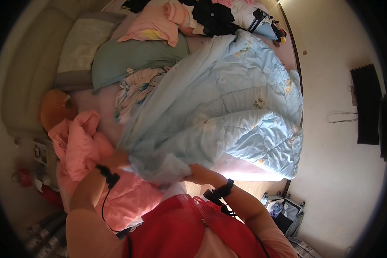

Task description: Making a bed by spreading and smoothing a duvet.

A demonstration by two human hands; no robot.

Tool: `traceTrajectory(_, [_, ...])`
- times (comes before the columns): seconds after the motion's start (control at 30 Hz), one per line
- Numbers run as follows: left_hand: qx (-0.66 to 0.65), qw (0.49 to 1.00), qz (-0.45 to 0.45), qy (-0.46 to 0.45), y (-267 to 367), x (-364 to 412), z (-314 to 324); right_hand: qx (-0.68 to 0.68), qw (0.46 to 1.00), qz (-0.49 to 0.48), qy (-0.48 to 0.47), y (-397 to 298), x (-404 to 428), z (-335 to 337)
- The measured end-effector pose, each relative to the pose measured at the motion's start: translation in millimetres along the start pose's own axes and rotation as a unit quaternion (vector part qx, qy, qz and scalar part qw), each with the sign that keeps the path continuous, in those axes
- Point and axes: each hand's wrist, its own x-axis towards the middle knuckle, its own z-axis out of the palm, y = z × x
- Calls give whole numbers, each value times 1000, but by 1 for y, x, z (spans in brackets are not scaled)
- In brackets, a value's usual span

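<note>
A light blue quilt (pixel 242 96) with small flower prints spreads over the bed, its near edge lifted in front of me. That edge is in the grip of my left hand (pixel 117 159), which is blurred, and of my right hand (pixel 198 174). Between the two hands the cloth sags in folds. Beside and below my left forearm lies a bunched pink quilt (pixel 84 151). A patterned cloth (pixel 138 87) shows from under the blue quilt's left side, next to a green pillow (pixel 132 58).
Folded clothes (pixel 209 16) are heaped at the far end of the bed. A grey and beige pillow (pixel 87 45) leans by the padded headboard (pixel 29 64), near an orange cushion (pixel 58 108). An open wheeled case (pixel 285 214) stands at the right; a television (pixel 366 104) is beyond.
</note>
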Motion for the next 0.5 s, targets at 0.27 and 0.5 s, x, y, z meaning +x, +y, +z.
traceTrajectory(0.27, [-114, 990, 65, -42, -11, -47, 105, -71, 982, 12, -172, -37, -2, 1])
traceTrajectory(0.5, [-274, 954, 14, 116, -12, 36, 44, -401, 913, -17, 73, -65, 38, -82])
